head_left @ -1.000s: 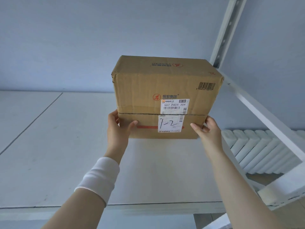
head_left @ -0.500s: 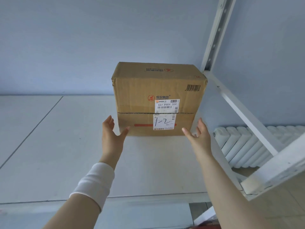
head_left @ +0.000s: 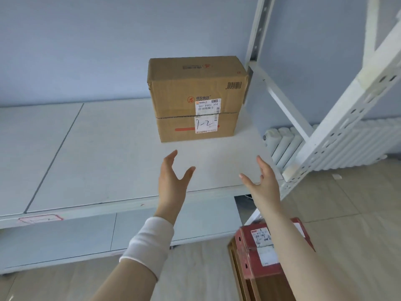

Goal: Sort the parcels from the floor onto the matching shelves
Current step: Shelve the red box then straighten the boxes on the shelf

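A brown cardboard parcel (head_left: pixel 196 98) with a handwritten "1-2" label stands upright on the white shelf (head_left: pixel 104 161), near its back right corner. My left hand (head_left: pixel 172 179) hovers open in front of the parcel, fingers spread, touching nothing. Beside it my right hand (head_left: pixel 261 181) is also open and empty, over the shelf's front right part. A red parcel (head_left: pixel 258 255) with white labels lies on the floor below my right forearm, partly hidden by it.
A white perforated upright (head_left: pixel 338 127) and a diagonal brace frame the shelf's right side. A white radiator (head_left: pixel 286 144) lines the blue wall behind. A red-bordered tag (head_left: pixel 40 219) sits on the shelf's front edge. Beige floor tiles spread to the right.
Both hands let go of the brown parcel and drew back toward me; the parcel stays on the shelf. My view dropped, bringing the floor and the red parcel into sight.
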The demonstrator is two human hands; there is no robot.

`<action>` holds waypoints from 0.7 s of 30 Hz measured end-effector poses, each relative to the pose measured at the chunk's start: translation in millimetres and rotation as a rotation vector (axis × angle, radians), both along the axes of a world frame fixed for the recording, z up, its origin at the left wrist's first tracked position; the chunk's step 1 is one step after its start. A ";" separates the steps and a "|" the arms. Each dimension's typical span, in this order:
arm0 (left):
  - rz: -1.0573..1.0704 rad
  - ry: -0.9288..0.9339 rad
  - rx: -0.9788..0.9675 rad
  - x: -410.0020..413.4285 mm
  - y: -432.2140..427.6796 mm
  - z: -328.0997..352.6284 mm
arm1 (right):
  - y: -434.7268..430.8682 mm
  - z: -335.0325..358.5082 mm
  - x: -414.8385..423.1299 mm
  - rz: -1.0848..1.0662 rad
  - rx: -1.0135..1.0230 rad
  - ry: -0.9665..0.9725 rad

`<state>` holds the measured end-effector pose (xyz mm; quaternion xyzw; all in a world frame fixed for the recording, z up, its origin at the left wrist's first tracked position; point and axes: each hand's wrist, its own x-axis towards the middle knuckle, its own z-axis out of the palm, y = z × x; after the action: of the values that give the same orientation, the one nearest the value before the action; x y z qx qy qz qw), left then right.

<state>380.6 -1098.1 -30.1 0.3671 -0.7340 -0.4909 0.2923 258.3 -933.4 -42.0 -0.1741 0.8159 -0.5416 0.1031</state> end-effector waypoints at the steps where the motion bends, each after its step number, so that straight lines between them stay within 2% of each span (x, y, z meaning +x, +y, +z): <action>1: -0.036 -0.018 -0.002 5.2 10.9 -4.1 | 13.2 -2.0 12.9 -0.019 0.026 0.000; 4: -0.141 -0.065 -0.007 21.2 45.3 -18.0 | 53.2 -13.7 47.6 -0.083 0.102 -0.027; 10: -0.344 -0.202 0.100 30.8 127.7 -42.4 | 146.1 -46.3 100.6 -0.270 0.248 -0.229; 17: -0.557 -0.434 0.209 5.7 217.9 -71.8 | 238.4 -81.0 128.1 -0.502 0.178 -0.452; 21: -0.633 -0.499 0.245 -5.5 244.4 -100.2 | 267.7 -101.0 128.4 -0.566 0.170 -0.554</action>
<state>375.1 -853.6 -130.3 0.2631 -0.7950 -0.5364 -0.1056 386.7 -665.7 -143.0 0.2192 0.8147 -0.5058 0.1801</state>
